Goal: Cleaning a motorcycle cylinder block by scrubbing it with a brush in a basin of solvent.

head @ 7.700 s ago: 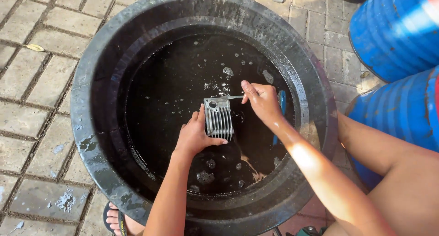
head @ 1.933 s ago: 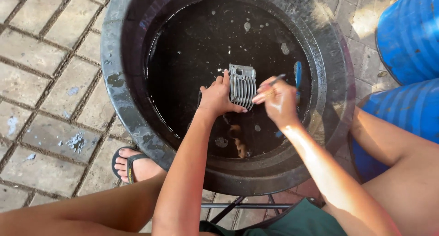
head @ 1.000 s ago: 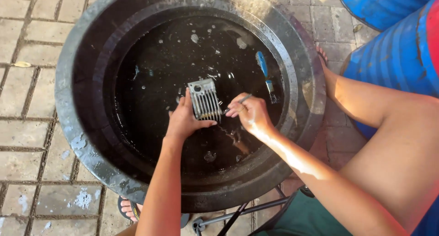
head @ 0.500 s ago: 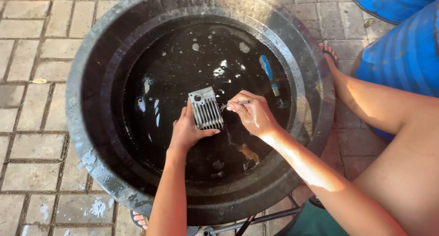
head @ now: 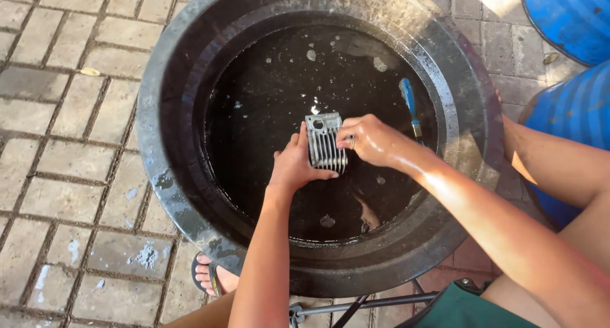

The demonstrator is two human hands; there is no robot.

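Finned metal part (head: 325, 142) sits upright over the dark liquid at the black tub's (head: 159, 175) centre — left hand (head: 293, 166) cups it from behind to steady it, right hand (head: 372, 139) pinches its right edge.

Head view, looking down into a large round black tub (head: 159, 175) of dark liquid set on brick paving (head: 57, 143). The left hand (head: 295, 166) grips a finned grey metal part (head: 325, 143) near the tub's centre; the right hand (head: 372, 140) touches its right edge. A blue-handled tool (head: 410, 105) lies toward the right rim. Blue barrels (head: 572, 61) stand at right.
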